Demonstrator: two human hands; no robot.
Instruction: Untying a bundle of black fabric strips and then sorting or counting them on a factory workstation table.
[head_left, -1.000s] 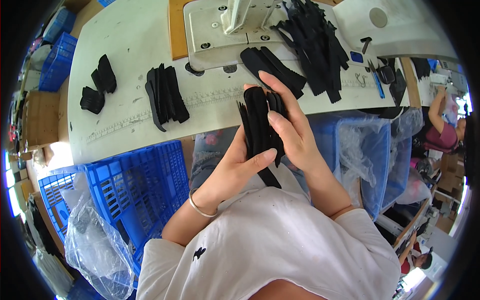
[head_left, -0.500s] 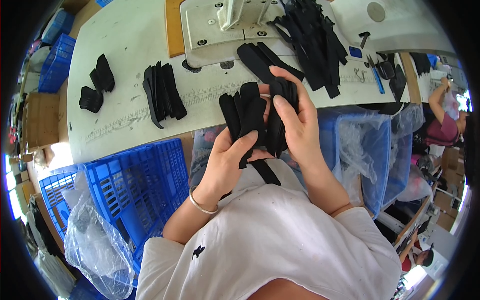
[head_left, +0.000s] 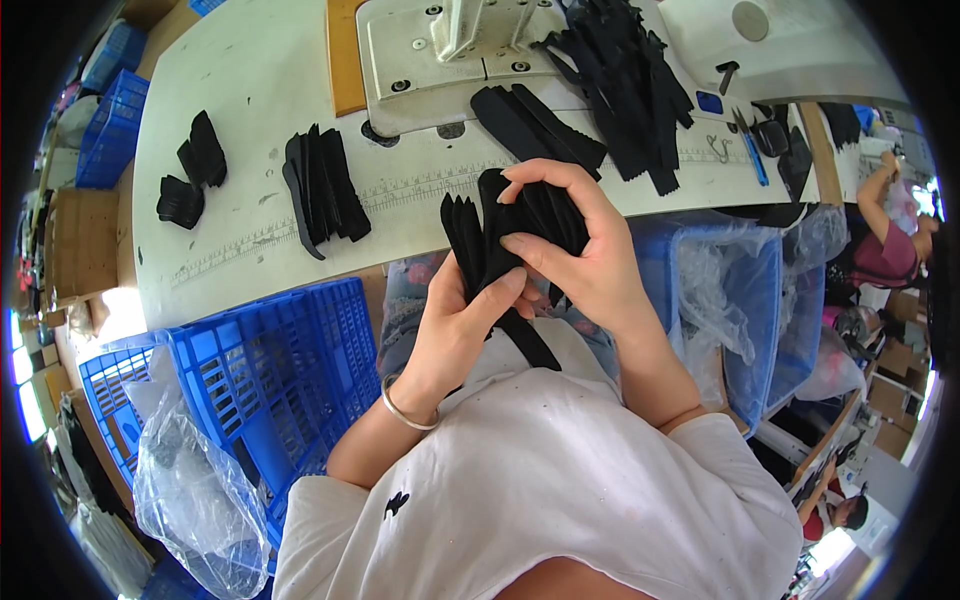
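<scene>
Both hands hold a stack of black fabric pieces (head_left: 497,250) in front of my chest, just off the table's near edge. My left hand (head_left: 462,322) grips the lower part, thumb pressed on the front of the stack. On the upper right of the stack, my right hand (head_left: 585,255) closes with thumb and curled fingers around several layers. The top ends of the pieces fan apart on the left. A black strap (head_left: 530,340) hangs below the hands. Past the hands, a few similar black pieces (head_left: 530,120) lie by the sewing machine's base plate (head_left: 400,105).
On the white table (head_left: 240,80) lie a black bundle (head_left: 325,190), two small black stacks (head_left: 203,150) and a large heap of black strips (head_left: 635,100). Blue-handled snips (head_left: 755,160) lie at the right. Blue crates (head_left: 240,400) and a blue bin (head_left: 740,330) flank me. Other people sit at far right.
My right hand has moved left and slightly down, bringing its layers against those in my left hand. The two separate bunches now form one stack. My left hand has hardly moved.
</scene>
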